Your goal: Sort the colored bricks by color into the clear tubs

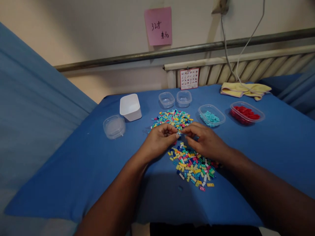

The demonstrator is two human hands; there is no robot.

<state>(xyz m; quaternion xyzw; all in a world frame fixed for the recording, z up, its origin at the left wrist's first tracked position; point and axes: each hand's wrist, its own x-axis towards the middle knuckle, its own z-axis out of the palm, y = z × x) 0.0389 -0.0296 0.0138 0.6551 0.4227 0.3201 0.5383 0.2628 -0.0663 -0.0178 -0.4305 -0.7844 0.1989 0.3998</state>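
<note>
Both hands meet over two piles of small building bricks. My left hand pinches a light-blue building brick between thumb and fingertips. Opposite it, my right hand is curled, its fingertips at the same brick; whatever it grips there is too small to make out. Just beyond the hands lies the far pile of mixed bricks, partly covered by them. The near pile, in yellow, pink, blue, green and white, spreads below my right hand, which hides part of it.
A clear tub of turquoise bricks and a clear tub of red pieces stand to the right. Two clear tubs are at the back. Left are a white bin and clear lids or tubs. A yellow cloth lies back right.
</note>
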